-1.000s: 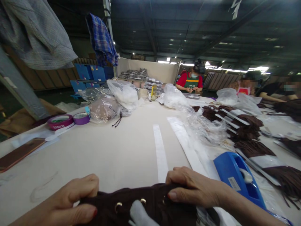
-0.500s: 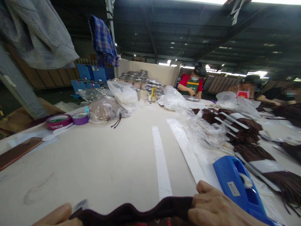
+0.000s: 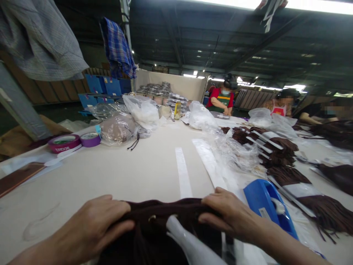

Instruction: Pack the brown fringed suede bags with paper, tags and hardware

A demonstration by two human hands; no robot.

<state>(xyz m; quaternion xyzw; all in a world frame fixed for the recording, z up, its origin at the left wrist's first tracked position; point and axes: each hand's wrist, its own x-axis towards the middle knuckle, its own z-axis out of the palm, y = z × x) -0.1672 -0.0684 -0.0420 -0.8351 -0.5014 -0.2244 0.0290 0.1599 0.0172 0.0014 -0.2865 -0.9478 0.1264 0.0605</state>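
A dark brown fabric piece (image 3: 154,228) with a metal eyelet lies at the near edge of the pale table (image 3: 132,173). My left hand (image 3: 93,224) grips its left side, fingers curled over the cloth. My right hand (image 3: 228,213) pinches its upper right edge. A clear plastic sleeve (image 3: 190,246) lies over the fabric between my hands. A blue tape dispenser (image 3: 270,209) sits just right of my right hand.
White paper strips (image 3: 183,173) lie mid-table. Brown fringed pieces with white cards (image 3: 278,154) and clear bags (image 3: 237,154) fill the right. Tape rolls (image 3: 64,142) and stuffed plastic bags (image 3: 118,129) sit at the left. Other people (image 3: 222,99) work at the far side.
Both hands with the brown fabric have come back up into view and further onto the table; the left hand now covers the cloth's left side. The plastic sleeve shows again.
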